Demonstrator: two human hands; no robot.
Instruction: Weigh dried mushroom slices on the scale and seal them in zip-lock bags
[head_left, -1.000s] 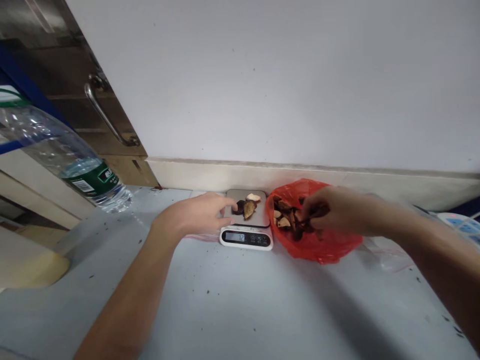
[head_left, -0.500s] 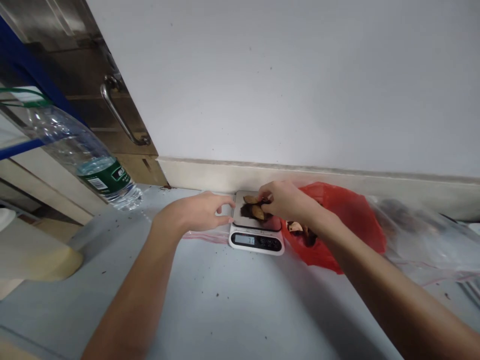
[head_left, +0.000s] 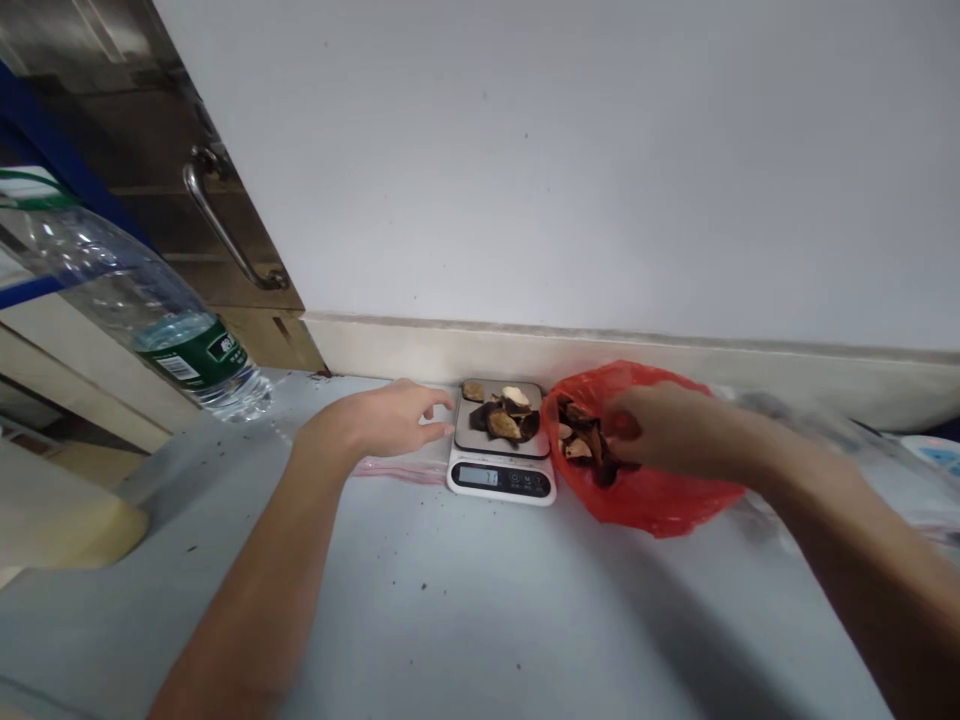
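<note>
— Where the counter meets the cabinet at the far left, what is seen?
— A clear water bottle point(head_left: 161, 330) with a green label is stood near the cabinet's metal handle point(head_left: 225, 235).

— And the left hand point(head_left: 379, 422)?
— It is laid on the grey counter point(head_left: 480, 600) just beside the kitchen scale point(head_left: 501, 462), fingers loosely spread, nothing gripped.

— What is carried on the scale?
— Several dried mushroom pieces point(head_left: 504, 412) are piled on its platform.

— And further right?
— The right hand point(head_left: 664, 425) is sunk into the red plastic bag point(head_left: 660, 495), where more dried pieces point(head_left: 585, 445) are kept. Its fingers are curled among them; whether one is pinched cannot be told.
</note>
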